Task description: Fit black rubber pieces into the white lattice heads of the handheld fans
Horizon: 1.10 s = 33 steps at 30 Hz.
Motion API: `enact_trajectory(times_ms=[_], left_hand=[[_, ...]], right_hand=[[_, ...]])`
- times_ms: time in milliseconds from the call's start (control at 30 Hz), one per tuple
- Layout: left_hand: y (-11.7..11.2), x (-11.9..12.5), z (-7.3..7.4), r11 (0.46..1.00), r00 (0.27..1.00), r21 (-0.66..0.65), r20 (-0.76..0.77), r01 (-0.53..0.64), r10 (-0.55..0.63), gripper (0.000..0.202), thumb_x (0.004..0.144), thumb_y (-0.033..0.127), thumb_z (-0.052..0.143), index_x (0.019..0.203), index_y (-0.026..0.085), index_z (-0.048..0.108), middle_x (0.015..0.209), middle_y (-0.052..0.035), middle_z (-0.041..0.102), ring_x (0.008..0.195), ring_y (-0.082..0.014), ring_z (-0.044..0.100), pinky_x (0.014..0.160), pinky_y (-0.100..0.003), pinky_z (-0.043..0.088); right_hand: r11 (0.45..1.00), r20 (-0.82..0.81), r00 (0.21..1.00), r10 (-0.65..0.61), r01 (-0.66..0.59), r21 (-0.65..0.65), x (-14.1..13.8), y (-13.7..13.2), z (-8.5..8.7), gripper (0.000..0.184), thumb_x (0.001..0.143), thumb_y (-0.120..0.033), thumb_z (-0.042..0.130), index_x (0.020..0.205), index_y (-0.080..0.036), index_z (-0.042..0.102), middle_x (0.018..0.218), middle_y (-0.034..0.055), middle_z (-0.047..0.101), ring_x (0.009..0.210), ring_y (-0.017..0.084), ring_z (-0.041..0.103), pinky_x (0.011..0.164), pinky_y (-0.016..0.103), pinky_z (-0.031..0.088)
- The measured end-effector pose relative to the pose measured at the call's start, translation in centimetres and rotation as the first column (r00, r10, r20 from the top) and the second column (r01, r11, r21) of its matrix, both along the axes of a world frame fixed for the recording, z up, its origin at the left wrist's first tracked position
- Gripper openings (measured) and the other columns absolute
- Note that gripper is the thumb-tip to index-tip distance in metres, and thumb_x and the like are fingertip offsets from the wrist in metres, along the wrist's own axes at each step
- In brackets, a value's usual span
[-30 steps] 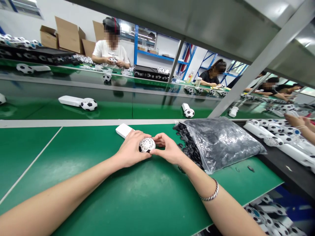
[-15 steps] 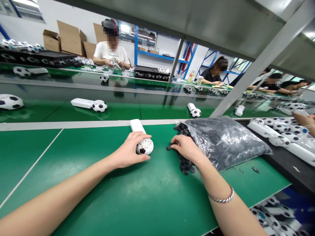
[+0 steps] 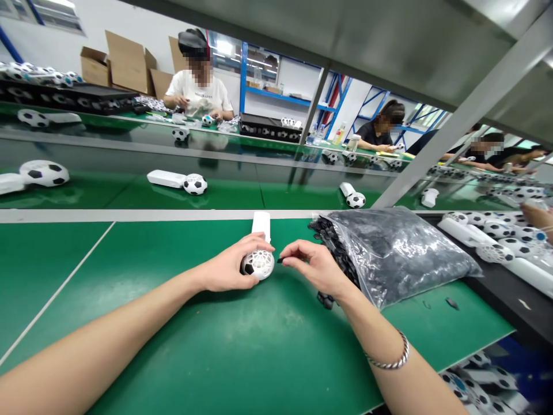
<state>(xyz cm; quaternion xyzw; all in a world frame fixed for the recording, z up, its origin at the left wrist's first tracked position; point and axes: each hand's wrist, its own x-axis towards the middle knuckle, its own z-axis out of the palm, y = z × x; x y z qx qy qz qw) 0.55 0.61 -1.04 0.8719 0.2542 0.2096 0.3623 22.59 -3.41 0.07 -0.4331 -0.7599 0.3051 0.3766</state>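
A white handheld fan with a soccer-ball head (image 3: 261, 266) rests on the green table, its handle (image 3: 261, 225) pointing away from me. My left hand (image 3: 235, 262) is closed round the left side of the ball head, thumb near me and fingers on the far side. Just right of the head, my right hand (image 3: 309, 262) pinches a small black plastic piece (image 3: 280, 261), apart from the fan. Behind that hand, several similar black pieces (image 3: 332, 242) spill from the mouth of a clear plastic bag (image 3: 401, 248); the hand hides part of the pile.
Beyond a pale rail (image 3: 129, 215), several soccer-ball fans (image 3: 195, 184) lie on a green conveyor. At right, a black tray (image 3: 496, 282) carries more fans, with another person's hand (image 3: 538, 218) near it. A slanted metal post (image 3: 432, 144) rises behind the bag. Co-workers sit opposite.
My right hand has moved left from the pile with the black piece, close to the fan. The fan has turned slightly, its handle now straighter away from me. Fans on the conveyor have shifted right.
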Motion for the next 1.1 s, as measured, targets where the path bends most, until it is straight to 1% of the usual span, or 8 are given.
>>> enact_trajectory(times_ms=[167,300,433,567,733,867,967,1100], left_hand=[[-0.3,0.4,-0.3,0.998,0.999,-0.039,0.007,-0.051,0.051,0.061,0.064,0.018,0.063,0.121,0.024,0.041,0.136,-0.0047,0.033,0.134,-0.0218,0.014,0.109,-0.039,0.018],[-0.7,1.1,-0.4,0.992,0.992,-0.038,0.031,-0.122,0.123,0.06,0.063,0.028,0.068,0.118,0.022,0.044,0.134,-0.0072,0.036,0.132,-0.0244,0.018,0.108,-0.041,0.021],[-1.1,1.5,-0.5,0.981,0.98,-0.015,0.049,-0.193,0.194,0.051,0.068,0.027,0.063,0.116,0.022,0.045,0.132,-0.0071,0.038,0.131,-0.0247,0.02,0.107,-0.042,0.023],[-1.3,1.8,-0.6,0.972,0.969,0.008,0.078,-0.236,0.234,0.05,0.067,0.02,0.059,0.115,0.021,0.043,0.129,-0.008,0.039,0.128,-0.0248,0.027,0.105,-0.043,0.025],[-1.4,2.0,-0.7,0.962,0.957,0.05,0.126,-0.269,0.261,0.04,0.067,0.017,0.056,0.105,0.021,0.045,0.116,-0.0061,0.045,0.114,-0.0231,0.04,0.1,-0.041,0.032],[-1.6,1.9,-0.8,0.975,0.971,0.047,0.113,-0.218,0.212,0.054,0.069,0.028,0.062,0.117,0.024,0.038,0.122,-0.0058,0.039,0.117,-0.0225,0.036,0.102,-0.04,0.03],[-1.6,1.8,-0.9,0.935,0.938,0.085,0.074,-0.343,0.338,0.074,0.056,0.043,0.073,0.119,0.025,0.039,0.12,-0.0069,0.035,0.116,-0.027,0.033,0.101,-0.044,0.031],[-0.7,1.2,-0.6,0.897,0.898,0.049,-0.018,-0.439,0.44,0.057,0.057,0.04,0.071,0.107,0.025,0.049,0.106,-0.0045,0.038,0.104,-0.025,0.042,0.094,-0.043,0.037]], right_hand=[[0.988,0.032,0.993,0.115,-0.118,0.096,-1.3,-0.6,0.1,0.011,0.081,-0.01,0.056,0.082,-0.02,0.062,0.083,0.0012,0.059,0.083,0.014,0.055,0.077,0.028,0.044],[0.992,-0.013,0.995,0.099,-0.098,0.083,-2.1,-0.4,-0.9,0.008,0.08,-0.013,0.059,0.081,-0.02,0.062,0.083,0.0013,0.055,0.084,0.014,0.053,0.076,0.028,0.044],[1.0,-0.086,0.996,0.025,-0.025,-0.001,-2.3,-0.1,-1.8,0.013,0.076,-0.017,0.063,0.086,-0.02,0.056,0.086,0.0006,0.051,0.076,0.013,0.051,0.068,0.026,0.044],[0.988,-0.182,0.982,-0.059,0.031,-0.15,-2.4,0.2,-2.5,0.03,0.07,-0.022,0.068,0.093,-0.02,0.05,0.098,0.0029,0.048,0.086,0.015,0.051,0.062,0.024,0.044],[0.963,-0.204,0.973,-0.108,0.052,-0.263,-2.9,0.5,-2.4,0.03,0.07,-0.026,0.066,0.092,-0.019,0.048,0.096,0.0028,0.052,0.086,0.016,0.051,0.061,0.023,0.043],[0.977,-0.054,0.981,-0.186,0.179,-0.117,-1.3,0.9,-1.3,0.022,0.074,-0.034,0.062,0.087,-0.019,0.051,0.09,0.002,0.054,0.078,0.014,0.052,0.067,0.026,0.044],[0.95,0.268,0.915,-0.302,0.313,0.0,1.1,1.1,-0.9,0.024,0.073,-0.038,0.064,0.085,-0.019,0.055,0.087,0.0024,0.054,0.073,0.014,0.052,0.069,0.029,0.042],[0.933,0.566,0.78,-0.266,0.357,-0.054,3.3,1.4,-1.2,0.024,0.067,-0.029,0.07,0.087,-0.02,0.06,0.084,0.0025,0.056,0.073,0.015,0.053,0.067,0.026,0.041]])
